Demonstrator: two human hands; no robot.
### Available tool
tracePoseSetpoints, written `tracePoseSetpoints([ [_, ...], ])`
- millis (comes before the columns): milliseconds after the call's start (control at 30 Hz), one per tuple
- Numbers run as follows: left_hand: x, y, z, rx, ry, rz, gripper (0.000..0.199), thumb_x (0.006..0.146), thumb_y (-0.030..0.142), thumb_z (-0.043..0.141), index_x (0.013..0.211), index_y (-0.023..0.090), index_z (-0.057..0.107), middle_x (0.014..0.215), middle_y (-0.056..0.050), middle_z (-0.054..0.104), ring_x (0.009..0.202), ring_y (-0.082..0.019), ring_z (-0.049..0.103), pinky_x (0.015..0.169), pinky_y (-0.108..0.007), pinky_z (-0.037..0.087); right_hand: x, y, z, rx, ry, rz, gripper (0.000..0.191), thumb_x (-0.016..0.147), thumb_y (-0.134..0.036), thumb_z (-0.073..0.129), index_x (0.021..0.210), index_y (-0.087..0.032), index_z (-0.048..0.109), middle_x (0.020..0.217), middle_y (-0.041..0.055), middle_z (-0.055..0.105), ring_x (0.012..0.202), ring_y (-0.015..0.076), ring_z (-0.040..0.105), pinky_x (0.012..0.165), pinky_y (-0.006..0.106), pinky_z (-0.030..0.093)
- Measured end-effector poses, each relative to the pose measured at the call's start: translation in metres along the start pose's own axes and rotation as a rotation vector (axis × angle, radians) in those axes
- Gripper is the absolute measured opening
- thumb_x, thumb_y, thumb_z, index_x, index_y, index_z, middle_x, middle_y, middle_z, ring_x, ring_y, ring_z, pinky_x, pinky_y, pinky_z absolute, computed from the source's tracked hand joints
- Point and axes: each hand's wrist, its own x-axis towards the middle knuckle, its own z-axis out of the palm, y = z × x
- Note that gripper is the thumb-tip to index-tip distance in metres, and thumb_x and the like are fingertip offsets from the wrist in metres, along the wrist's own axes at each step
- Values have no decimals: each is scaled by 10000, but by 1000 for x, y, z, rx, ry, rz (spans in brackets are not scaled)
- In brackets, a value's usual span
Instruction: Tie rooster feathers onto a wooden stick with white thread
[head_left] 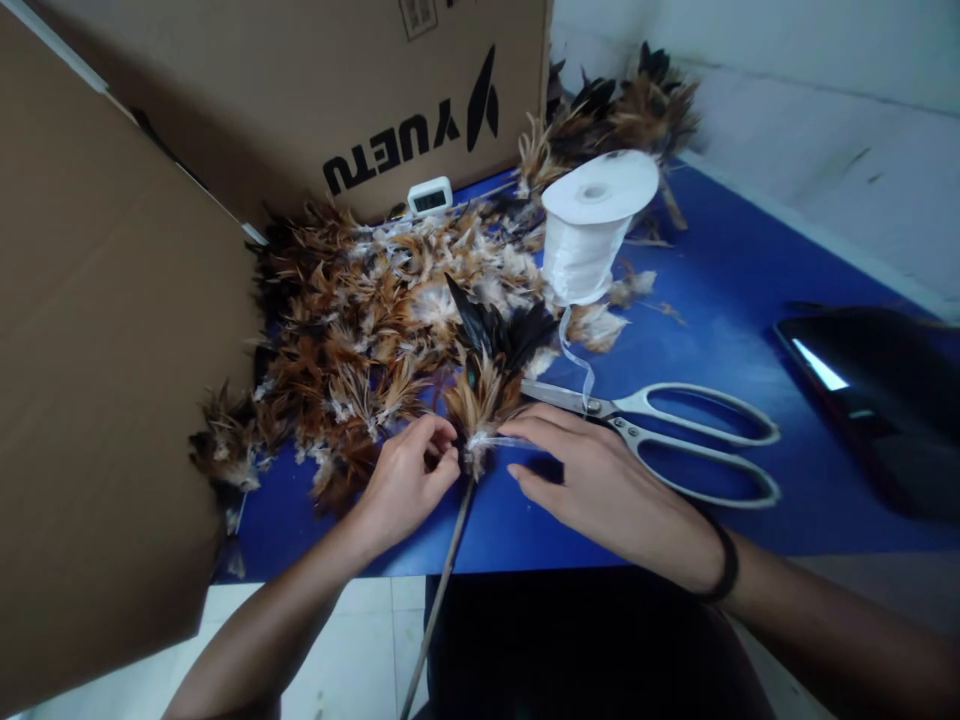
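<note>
nearest, a thin stick (pixel 448 562) sloped up between the two grips, its top meeting a feather bundle (pixel 484 395). the left grip (pixel 405 485) lay just left of the bundle's base, thumb and fingertips drawn close together; i could not tell whether they pinched anything. the right grip (pixel 600 485) hung to the right, thumb and forefinger parted; a whitish strand (pixel 510 442) ran from the bundle's base to its fingers, but i could not tell if they held it. just beyond the right grip, scissors (pixel 634 402) lay on the blue tabletop (pixel 720 260), with a dark phone (pixel 885 400) farther right. past the scissors stood a white ribbon spool (pixel 585 260). beyond the left grip spread a brown feather heap (pixel 360 330), then a small white display (pixel 430 197) before a cardboard box (pixel 262 100).
</note>
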Motion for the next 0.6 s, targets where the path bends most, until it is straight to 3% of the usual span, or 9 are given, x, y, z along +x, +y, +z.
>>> tracePoseSetpoints([
  [133,-15,5,3,260,27,39,192,847,361,521,901,179,554,831,-23,569,691,-131,550,659,-272,473,-33,14,-22,-308,223,-81,240,867,-187,456,1049,-199,613,1104,97,608,1053,257,549,935,417,424],
  [233,-21,5,14,418,53,83,192,833,361,534,866,174,557,873,-46,553,746,-158,556,711,-306,479,-56,33,-37,-589,192,-35,223,878,-219,421,956,-181,627,1086,148,603,1049,328,529,887,479,413],
  [333,-21,2,23,450,104,87,97,843,254,486,824,177,542,859,-50,552,794,-172,569,741,-311,477,-69,52,-44,-712,114,-25,223,869,-197,414,972,-152,607,1091,162,586,1018,324,529,819,455,432],
  [433,-23,-2,25,287,173,-12,72,842,226,473,794,187,508,790,-37,573,727,-160,583,685,-293,479,-67,62,-48,-735,67,-38,236,841,-135,417,1015,-137,577,1012,141,593,940,288,543,764,409,429],
  [533,-26,-5,21,-137,226,-150,120,874,302,462,831,190,466,745,-27,608,620,-138,600,559,-251,474,-58,62,-53,-721,39,-53,192,816,-103,415,914,-158,571,827,90,584,791,248,547,696,372,403],
  [600,-27,-4,16,-395,269,-181,177,874,357,485,842,191,432,718,-20,626,519,-112,572,446,-204,414,-54,59,-55,-664,93,-82,159,803,-109,424,840,-179,562,755,63,563,714,217,533,658,343,384],
])
